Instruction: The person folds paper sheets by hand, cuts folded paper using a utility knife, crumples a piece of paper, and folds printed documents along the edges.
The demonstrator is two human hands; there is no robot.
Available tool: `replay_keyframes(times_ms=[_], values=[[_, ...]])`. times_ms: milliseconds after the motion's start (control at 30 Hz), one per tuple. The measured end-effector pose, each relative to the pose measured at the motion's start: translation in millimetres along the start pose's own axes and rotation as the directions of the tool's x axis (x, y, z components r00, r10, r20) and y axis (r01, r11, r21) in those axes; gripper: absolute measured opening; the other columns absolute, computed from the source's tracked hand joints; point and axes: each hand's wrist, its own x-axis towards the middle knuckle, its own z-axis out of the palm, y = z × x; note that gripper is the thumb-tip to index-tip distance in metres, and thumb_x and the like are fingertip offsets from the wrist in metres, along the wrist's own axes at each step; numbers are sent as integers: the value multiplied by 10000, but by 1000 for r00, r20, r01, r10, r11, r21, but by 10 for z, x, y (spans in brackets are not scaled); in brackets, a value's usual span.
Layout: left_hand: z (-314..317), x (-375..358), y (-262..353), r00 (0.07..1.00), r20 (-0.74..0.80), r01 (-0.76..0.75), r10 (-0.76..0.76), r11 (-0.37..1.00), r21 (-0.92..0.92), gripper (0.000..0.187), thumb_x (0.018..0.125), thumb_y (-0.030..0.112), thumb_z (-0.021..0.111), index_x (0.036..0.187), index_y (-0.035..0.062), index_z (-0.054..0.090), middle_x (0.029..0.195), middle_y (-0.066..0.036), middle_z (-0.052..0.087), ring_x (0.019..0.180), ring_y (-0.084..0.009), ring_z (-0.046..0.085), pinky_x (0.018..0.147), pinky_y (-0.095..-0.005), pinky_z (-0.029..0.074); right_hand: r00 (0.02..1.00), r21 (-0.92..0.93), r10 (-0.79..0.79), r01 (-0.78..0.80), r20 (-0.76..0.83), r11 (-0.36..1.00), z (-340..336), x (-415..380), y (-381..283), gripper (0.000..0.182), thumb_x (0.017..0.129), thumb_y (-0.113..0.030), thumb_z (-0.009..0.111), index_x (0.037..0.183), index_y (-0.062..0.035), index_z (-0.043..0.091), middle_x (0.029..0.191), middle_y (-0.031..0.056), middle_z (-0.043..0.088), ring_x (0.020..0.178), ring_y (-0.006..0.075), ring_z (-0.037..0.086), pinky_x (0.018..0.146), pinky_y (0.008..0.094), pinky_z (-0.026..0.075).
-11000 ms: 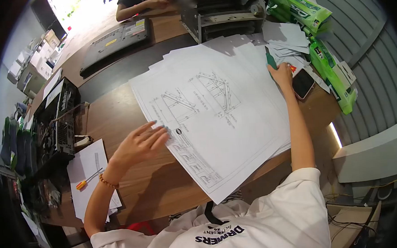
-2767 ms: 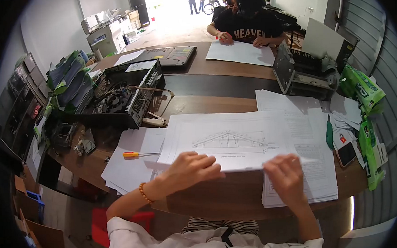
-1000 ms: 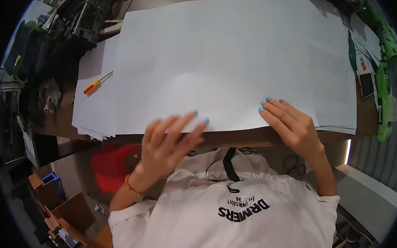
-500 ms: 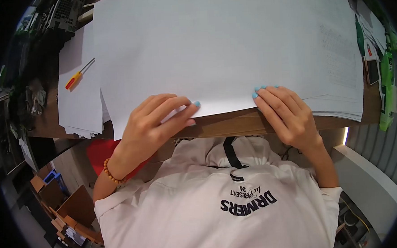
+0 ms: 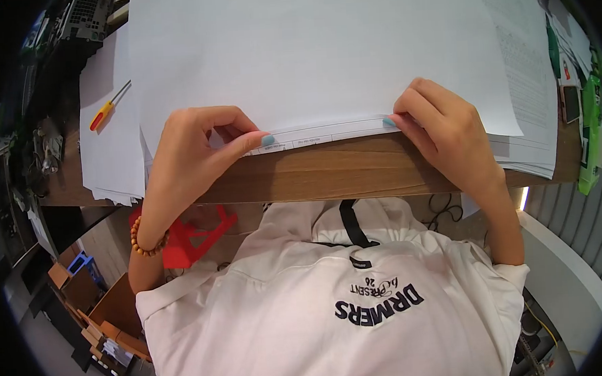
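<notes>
A large white paper sheet (image 5: 321, 57) covers most of the wooden desk (image 5: 327, 169). Its near edge is turned up in a narrow strip that shows printed lines and small text. My left hand (image 5: 200, 149) pinches this edge between thumb and fingers, left of the middle. On the right, my right hand (image 5: 444, 122) pinches the same edge, thumb on the folded strip and fingers bent. More printed sheets (image 5: 530, 74) lie under the large sheet at the right.
A yellow and red screwdriver (image 5: 103, 115) lies on white papers (image 5: 112, 153) at the left. To the right are a phone (image 5: 571, 104) and a bright green object (image 5: 591, 135). Below the desk at the left is a red object (image 5: 191, 241).
The near paper edge has moved away from the desk's front and now shows a printed folded strip. My right hand has closed on it; my left hand has shifted left and up.
</notes>
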Motion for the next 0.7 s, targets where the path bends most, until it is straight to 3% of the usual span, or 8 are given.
replay_keyframes(times_ms=[167, 233, 267, 333, 433, 500, 567, 700], values=[[-22, 26, -57, 999, -9, -47, 51, 961, 273, 240, 726, 174, 695, 635, -10, 570, 551, -40, 514, 540, -115, 454, 473, -251, 321, 1000, 37, 9, -10, 18, 999, -49, 74, 45, 175, 730, -133, 643, 727, -53, 488, 675, 53, 514, 606, 210, 514, 543, 304, 425], [-23, 46, -137, 967, -19, -218, 254, 866, 451, 301, 696, 222, 705, 605, 7, 515, 545, -62, 461, 508, -165, 424, 465, -278, 325, 999, 42, 9, -11, 47, 999, -62, 86, 65, 179, 727, -140, 647, 711, -55, 491, 661, 55, 514, 597, 212, 514, 540, 309, 422], [-9, 41, -169, 967, -20, -217, 253, 864, 455, 301, 696, 222, 705, 605, 7, 515, 545, -62, 461, 508, -165, 424, 465, -278, 325, 998, 62, 34, -38, 59, 997, -62, 90, 70, 182, 727, -144, 649, 700, -55, 493, 650, 54, 512, 590, 213, 509, 536, 309, 418], [26, 25, -245, 849, 4, -417, 528, 666, 619, 320, 684, 237, 703, 597, 22, 482, 560, -66, 434, 497, -199, 400, 456, -298, 321, 996, 86, 58, -64, 69, 994, -64, 98, 81, 185, 726, -147, 650, 689, -54, 495, 639, 53, 510, 582, 213, 505, 533, 309, 414], [83, -91, -317, 776, -34, -472, 630, 615, 631, 299, 698, 231, 688, 613, 26, 488, 582, -59, 446, 498, -200, 404, 452, -299, 320, 993, 133, 71, -82, 90, 988, -72, 97, 105, 200, 725, -147, 652, 679, -53, 482, 637, 55, 502, 570, 211, 491, 521, 307, 399], [128, -161, -382, 761, -6, -472, 649, 560, 681, 290, 712, 205, 680, 603, 24, 482, 576, -56, 453, 488, -200, 413, 451, -295, 323, 997, 149, 5, -16, 73, 989, -75, 99, 122, 218, 723, -146, 657, 670, -53, 466, 625, 53, 487, 557, 211, 478, 512, 308, 387], [167, -179, -393, 835, -78, -425, 545, 728, 538, 265, 724, 169, 673, 591, 30, 491, 569, -52, 465, 477, -192, 420, 455, -292, 328, 998, 152, -6, -3, 58, 988, -57, 94, 133, 225, 721, -145, 659, 668, -53, 460, 622, 52, 481, 555, 211, 475, 509, 309, 384], [176, -142, -364, 830, -89, -391, 551, 687, 613, 294, 728, 196, 686, 539, 76, 496, 506, -3, 448, 428, -146, 405, 433, -269, 293, 997, 151, -8, -3, 75, 988, -54, 96, 142, 237, 713, -148, 669, 668, -58, 453, 616, 49, 475, 549, 210, 473, 504, 307, 381]])
